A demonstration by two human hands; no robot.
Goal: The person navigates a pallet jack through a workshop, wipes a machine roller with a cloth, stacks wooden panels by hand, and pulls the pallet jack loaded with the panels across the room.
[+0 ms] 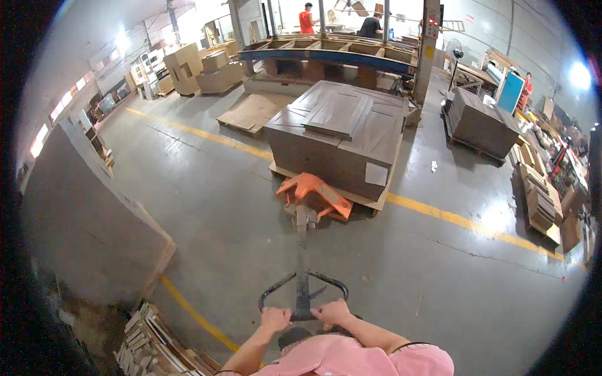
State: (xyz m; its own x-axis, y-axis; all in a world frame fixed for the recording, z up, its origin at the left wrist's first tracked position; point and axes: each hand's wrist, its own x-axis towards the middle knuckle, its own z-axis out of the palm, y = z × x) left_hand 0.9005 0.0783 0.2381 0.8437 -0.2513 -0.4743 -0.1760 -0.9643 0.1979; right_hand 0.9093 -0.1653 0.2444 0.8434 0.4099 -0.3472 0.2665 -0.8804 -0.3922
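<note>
Both of my hands are closed on the black loop handle (339,283) of an orange pallet jack (311,190). My left hand (275,319) wraps the lower left of the loop, and my right hand (332,313) grips its lower right. The handle's shaft runs away from me to the orange body. That body stands against a wooden pallet (378,202) bearing a large stack of grey-brown panels (317,160). One smaller panel (338,115) lies on top, and a white sheet (376,174) is on the stack's near side. The forks are hidden under the load.
A tall stack of boards (88,219) stands close on the left, with wood strips (150,341) below it. Behind the load is a blue-edged roller frame (326,56). Another loaded pallet (480,122) sits at right, near piled boards (536,197). Several people are farther back.
</note>
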